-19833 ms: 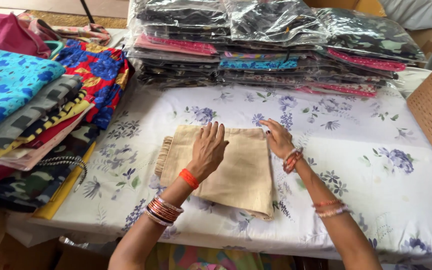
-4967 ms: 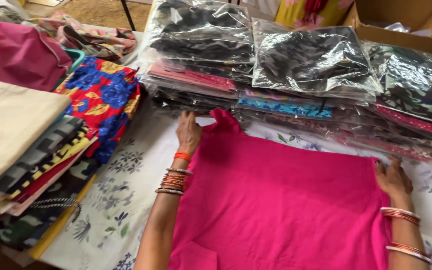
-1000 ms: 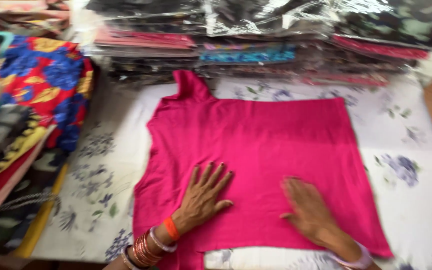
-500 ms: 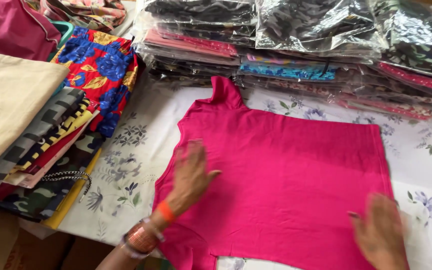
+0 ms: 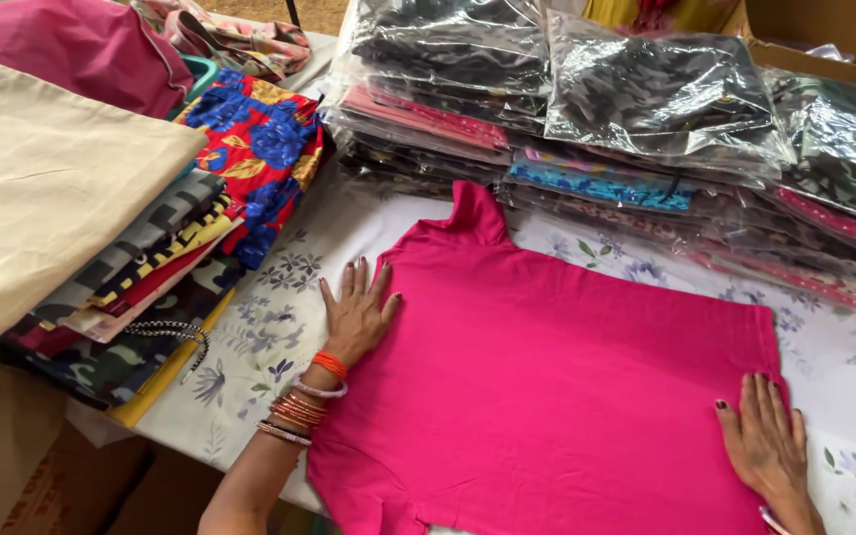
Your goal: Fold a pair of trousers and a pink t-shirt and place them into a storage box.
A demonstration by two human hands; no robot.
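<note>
A bright pink garment (image 5: 557, 376) lies spread flat on the floral tablecloth (image 5: 269, 317), one sleeve pointing toward the far packages. My left hand (image 5: 357, 312) rests flat with fingers apart on the garment's left edge, half on the cloth beside it. My right hand (image 5: 767, 441) lies flat with fingers together at the garment's right edge, near the lower right corner. Neither hand grips anything. Bangles ring both wrists.
A pile of folded fabrics (image 5: 121, 248), topped by a beige cloth (image 5: 42, 178), stands at the left. Stacks of plastic-wrapped garments (image 5: 636, 109) line the far side. A cardboard box (image 5: 824, 30) sits at the back right. The table's near edge runs under my arms.
Both hands slid outward across the pink garment, from its middle to its left and right edges. The view shifted so the left fabric pile shows more.
</note>
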